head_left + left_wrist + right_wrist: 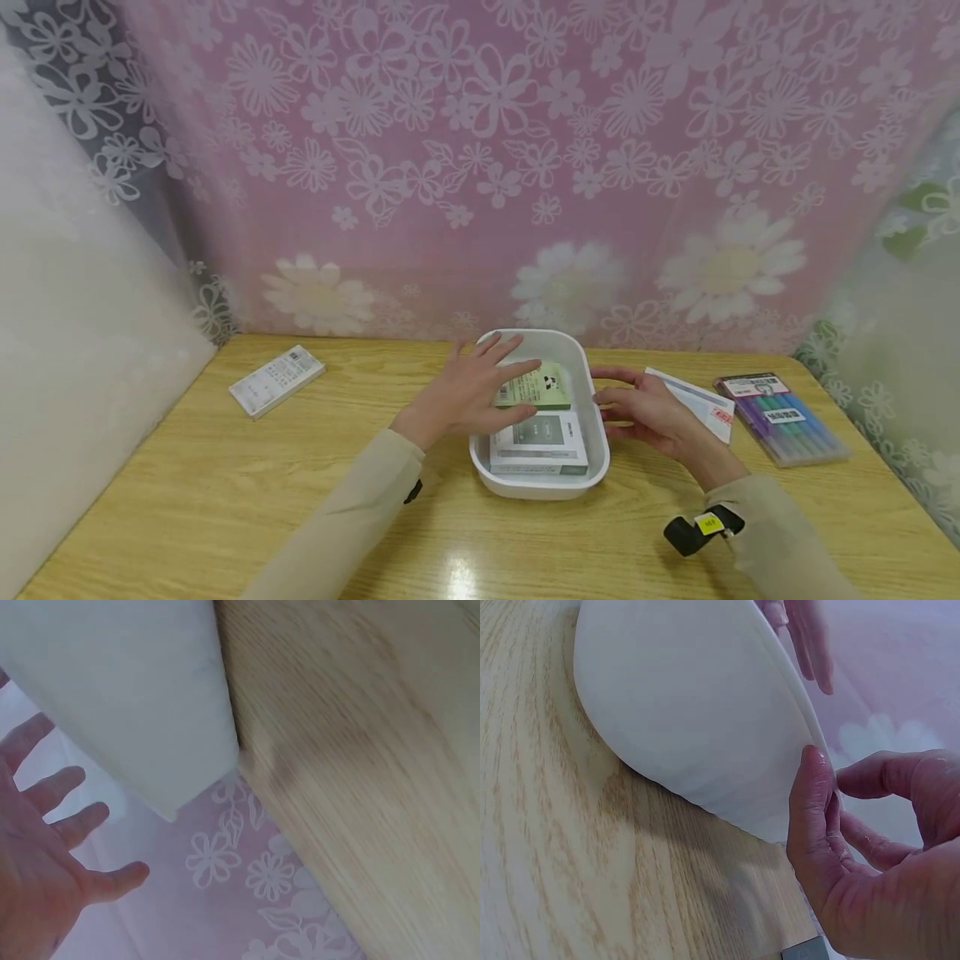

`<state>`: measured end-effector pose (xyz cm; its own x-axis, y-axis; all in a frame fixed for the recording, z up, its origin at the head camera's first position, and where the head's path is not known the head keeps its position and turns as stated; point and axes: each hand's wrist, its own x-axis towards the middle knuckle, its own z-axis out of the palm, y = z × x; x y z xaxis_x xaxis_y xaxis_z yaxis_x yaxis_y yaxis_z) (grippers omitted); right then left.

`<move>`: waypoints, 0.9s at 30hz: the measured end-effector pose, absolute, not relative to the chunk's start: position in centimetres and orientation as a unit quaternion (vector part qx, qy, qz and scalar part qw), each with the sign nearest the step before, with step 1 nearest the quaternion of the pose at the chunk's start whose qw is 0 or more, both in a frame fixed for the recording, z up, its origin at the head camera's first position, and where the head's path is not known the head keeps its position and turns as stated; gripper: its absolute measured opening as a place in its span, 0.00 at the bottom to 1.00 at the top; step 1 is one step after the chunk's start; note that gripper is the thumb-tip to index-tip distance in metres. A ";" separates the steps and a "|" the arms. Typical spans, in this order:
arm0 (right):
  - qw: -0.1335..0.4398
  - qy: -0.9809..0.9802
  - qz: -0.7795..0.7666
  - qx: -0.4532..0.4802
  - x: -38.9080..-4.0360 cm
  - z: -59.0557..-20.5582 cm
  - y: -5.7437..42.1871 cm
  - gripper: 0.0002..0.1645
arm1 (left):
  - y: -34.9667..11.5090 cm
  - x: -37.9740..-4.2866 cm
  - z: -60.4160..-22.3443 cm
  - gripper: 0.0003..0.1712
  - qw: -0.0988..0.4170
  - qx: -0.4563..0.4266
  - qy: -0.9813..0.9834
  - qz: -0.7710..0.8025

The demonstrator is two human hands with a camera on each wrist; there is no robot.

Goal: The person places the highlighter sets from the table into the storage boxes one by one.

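Note:
A white plastic basin (pixel 540 492) stands on the table, its outer wall large in the left wrist view and the right wrist view. Inside lie a green packet (pixel 551 387) with a panda picture and a white box (pixel 543 437) with a grey panel. My left hand (pixel 472 387) is spread over the basin's left side, fingers apart and holding nothing. At the right rim, my right hand (pixel 652 417) pinches the basin's edge between thumb and fingers, shown close in the right wrist view. Part of the basin's left rim is hidden by the left hand.
Right of the basin lies a flat white pack (pixel 697 400) with a red label, partly behind my right hand. A clear case of coloured pens (pixel 783 421) is farther right. A white box with a barcode (pixel 277 381) lies at the back left. Flowered cloth (pixel 480 208) hangs behind the table.

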<state>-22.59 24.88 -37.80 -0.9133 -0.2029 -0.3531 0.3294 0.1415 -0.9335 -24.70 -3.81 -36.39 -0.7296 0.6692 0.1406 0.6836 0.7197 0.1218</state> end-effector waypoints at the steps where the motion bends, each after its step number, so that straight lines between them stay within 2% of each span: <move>1: 0.204 0.728 -0.654 0.043 -22.6 -37.8 24.9 0.40 | -4.0 -24.6 -36.4 0.40 0.043 -0.362 -0.927 -0.082; 10: 0.201 0.733 -0.649 0.039 -22.5 -37.8 24.9 0.40 | -5.6 -24.0 -36.6 0.44 0.058 -0.328 -0.940 -0.072; 27: 0.200 0.731 -0.651 0.039 -22.5 -37.8 24.9 0.40 | -9.2 -23.4 -37.6 0.43 0.102 -0.305 -0.944 -0.075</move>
